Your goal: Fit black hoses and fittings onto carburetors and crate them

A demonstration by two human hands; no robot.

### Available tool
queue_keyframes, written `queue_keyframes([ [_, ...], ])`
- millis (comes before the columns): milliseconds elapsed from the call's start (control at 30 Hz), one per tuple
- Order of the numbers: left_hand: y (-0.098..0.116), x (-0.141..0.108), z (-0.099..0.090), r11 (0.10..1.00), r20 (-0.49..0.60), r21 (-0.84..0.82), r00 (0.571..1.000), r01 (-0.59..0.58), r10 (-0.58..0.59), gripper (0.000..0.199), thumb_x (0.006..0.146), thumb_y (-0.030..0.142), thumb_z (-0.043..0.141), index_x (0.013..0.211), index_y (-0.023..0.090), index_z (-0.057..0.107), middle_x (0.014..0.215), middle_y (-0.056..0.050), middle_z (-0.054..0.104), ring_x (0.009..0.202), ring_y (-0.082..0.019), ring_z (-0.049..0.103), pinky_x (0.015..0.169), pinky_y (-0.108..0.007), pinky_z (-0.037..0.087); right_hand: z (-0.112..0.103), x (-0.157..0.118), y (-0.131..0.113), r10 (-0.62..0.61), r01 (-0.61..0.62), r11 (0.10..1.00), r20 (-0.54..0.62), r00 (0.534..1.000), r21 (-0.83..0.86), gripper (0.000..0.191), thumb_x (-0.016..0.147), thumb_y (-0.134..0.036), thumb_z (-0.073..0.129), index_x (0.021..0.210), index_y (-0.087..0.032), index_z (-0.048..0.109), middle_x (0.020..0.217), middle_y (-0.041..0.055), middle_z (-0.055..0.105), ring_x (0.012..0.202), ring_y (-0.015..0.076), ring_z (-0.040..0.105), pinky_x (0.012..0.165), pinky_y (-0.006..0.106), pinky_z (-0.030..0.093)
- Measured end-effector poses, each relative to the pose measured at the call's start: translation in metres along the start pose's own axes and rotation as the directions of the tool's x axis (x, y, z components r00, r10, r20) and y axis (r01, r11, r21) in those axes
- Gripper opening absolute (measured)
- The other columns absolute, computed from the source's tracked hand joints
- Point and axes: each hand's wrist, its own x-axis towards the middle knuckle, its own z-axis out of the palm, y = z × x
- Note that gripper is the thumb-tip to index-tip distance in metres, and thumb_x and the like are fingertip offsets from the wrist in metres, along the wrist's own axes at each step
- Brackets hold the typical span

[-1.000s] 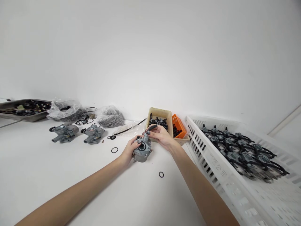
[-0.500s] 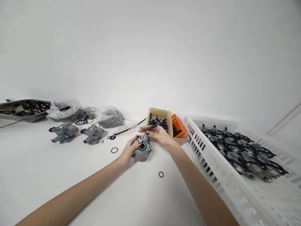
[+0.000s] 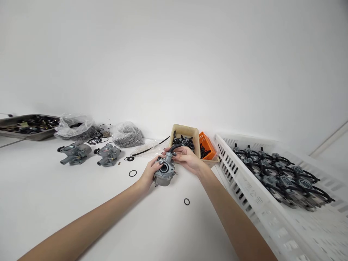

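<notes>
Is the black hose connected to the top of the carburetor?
Yes, it looks connected: the black hose rises from the top of the carburetor and arcs toward the right hand.

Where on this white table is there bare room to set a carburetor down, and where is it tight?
Widest bare table lies in front of the two loose carburetors, left of the left hand. A narrower strip runs between the held carburetor and the white crate, around a black O-ring. Crowded along the back: plastic bags, tan tub, orange basket.
</notes>
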Motion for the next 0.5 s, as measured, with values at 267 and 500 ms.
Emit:
queue_keyframes([
  [267, 0.0012, -0.001, -0.0016, 1.0, 0.007, 0.031, 1.0, 0.003, -0.003, 0.054, 0.058, 0.05, 0.082, 0.094, 0.017, 0.059, 0.088, -0.007, 0.063, 0.073, -0.019, 0.062, 0.067, -0.033, 0.052, 0.0007, 0.0021, -0.0005, -0.023, 0.021, 0.999, -0.044, 0.999, -0.045, 0.029, 0.063, -0.033, 0.086, 0.086, -0.02, 0.075, 0.096, 0.0053, 0.074, 0.091, 0.0179, 0.067, 0.086, 0.031, 0.048],
  [500, -0.005, 0.0025, -0.0098, 0.999, 0.059, 0.028, 0.998, 0.021, -0.022, 0.053, 0.061, 0.05, 0.081, 0.099, 0.02, 0.058, 0.092, -0.006, 0.063, 0.073, -0.018, 0.062, 0.068, -0.032, 0.051, 0.0003, 0.0014, -0.0026, -0.012, 0.009, 0.997, -0.047, 0.999, -0.073, 0.034, 0.063, -0.033, 0.086, 0.093, -0.021, 0.074, 0.093, 0.0047, 0.074, 0.091, 0.0182, 0.066, 0.085, 0.032, 0.047],
])
